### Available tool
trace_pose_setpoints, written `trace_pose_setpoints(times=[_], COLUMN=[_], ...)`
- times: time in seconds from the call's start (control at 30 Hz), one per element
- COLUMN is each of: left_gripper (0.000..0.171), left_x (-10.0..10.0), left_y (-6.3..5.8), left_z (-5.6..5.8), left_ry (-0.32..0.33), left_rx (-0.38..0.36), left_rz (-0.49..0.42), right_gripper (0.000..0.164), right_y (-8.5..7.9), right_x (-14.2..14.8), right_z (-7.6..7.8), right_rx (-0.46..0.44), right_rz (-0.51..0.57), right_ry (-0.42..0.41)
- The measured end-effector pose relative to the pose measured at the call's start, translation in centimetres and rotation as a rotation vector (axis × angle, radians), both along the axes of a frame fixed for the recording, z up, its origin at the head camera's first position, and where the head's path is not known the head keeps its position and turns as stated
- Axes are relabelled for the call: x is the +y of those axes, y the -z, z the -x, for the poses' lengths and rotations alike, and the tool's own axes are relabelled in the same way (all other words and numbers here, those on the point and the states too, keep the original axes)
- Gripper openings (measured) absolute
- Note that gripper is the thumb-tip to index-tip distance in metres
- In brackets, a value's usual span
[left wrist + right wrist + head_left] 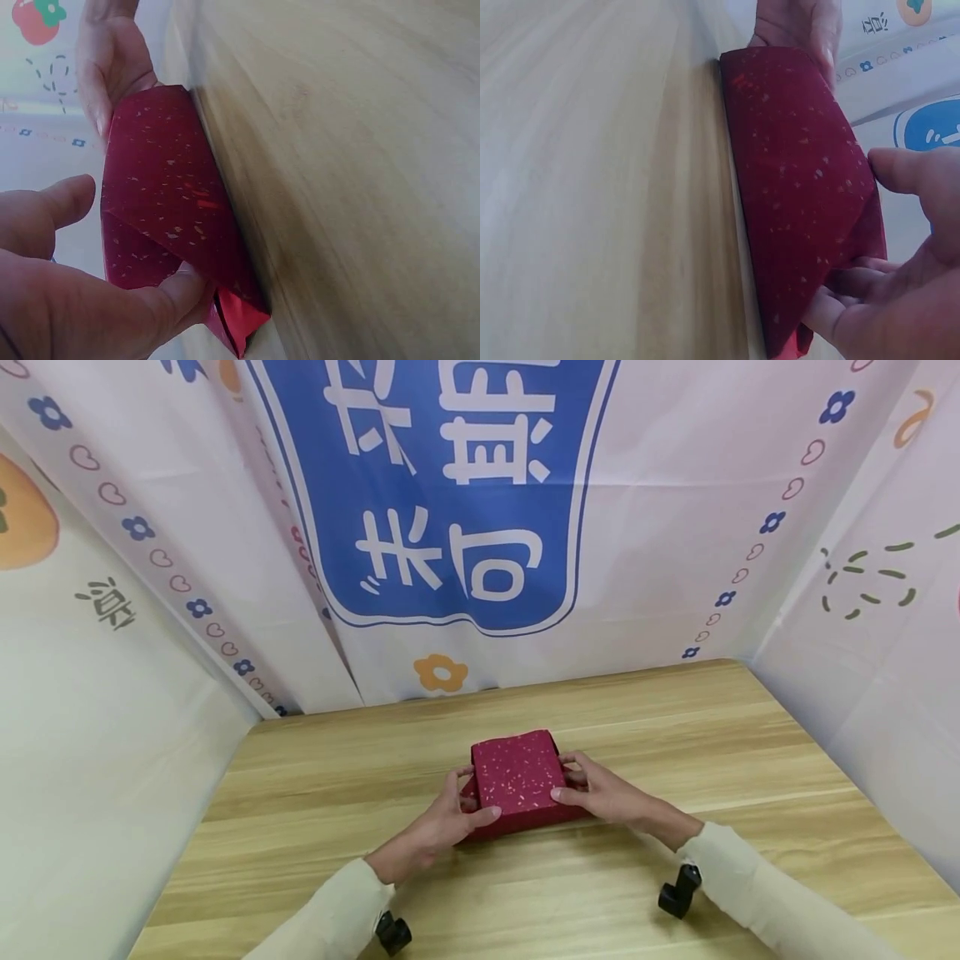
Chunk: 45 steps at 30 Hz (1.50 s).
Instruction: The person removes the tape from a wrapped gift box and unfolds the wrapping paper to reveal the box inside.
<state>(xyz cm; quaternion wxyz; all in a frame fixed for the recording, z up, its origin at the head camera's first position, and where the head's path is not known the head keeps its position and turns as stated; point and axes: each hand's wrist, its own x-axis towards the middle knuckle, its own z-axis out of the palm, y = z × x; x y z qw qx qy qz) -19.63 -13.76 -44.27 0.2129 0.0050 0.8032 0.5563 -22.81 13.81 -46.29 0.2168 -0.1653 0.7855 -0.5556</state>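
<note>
A flat box in dark red wrapping paper with pale flecks (519,770) lies on the wooden table. My left hand (448,818) grips its left end: the thumb lies over the front top edge, and a fingertip presses into the folded paper flap (139,259). My right hand (603,789) holds the opposite end, thumb at the top edge and curled fingers (829,311) at the paper's end fold. Brighter red paper (244,319) shows low at the left end. The box's back side is hidden.
White printed cloth (645,552) hangs behind the wooden table (637,877) and along both sides, with a large blue panel (487,510) at the back. A black wrist camera (680,892) sits below the right sleeve, another (393,932) below the left sleeve.
</note>
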Motion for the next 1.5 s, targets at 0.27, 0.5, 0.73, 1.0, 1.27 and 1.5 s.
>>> trace_pose_setpoints(times=[0.27,0.5,0.73,1.0,1.27,1.5], left_gripper=[0.087,0.088,0.088,0.072,0.066,0.057], left_x=[0.0,0.1,0.2,0.2,0.0,-0.2], left_y=[0.6,0.6,0.7,0.4,0.3,-0.7], left_z=[0.1,0.1,0.1,0.5,1.1,1.7], left_ry=[-0.069,-0.089,-0.086,-0.132,-0.089,-0.091], left_rx=[-0.025,-0.007,0.044,0.126,0.184,0.192], left_rz=[-0.046,-0.106,-0.101,-0.149,-0.127,-0.257], right_gripper=[0.064,0.080,0.087,0.080,0.076,0.064], right_y=[0.2,0.3,0.4,-0.1,-1.1,-2.0], right_x=[-0.4,-0.4,-0.4,0.2,0.8,1.1], right_z=[-0.2,-0.1,-0.1,0.3,0.7,1.2], right_rx=[-0.006,-0.033,-0.032,-0.007,-0.047,0.042], right_rz=[-0.010,-0.011,-0.033,0.067,0.235,0.339], right_ry=[0.031,0.046,0.089,0.182,0.221,0.174])
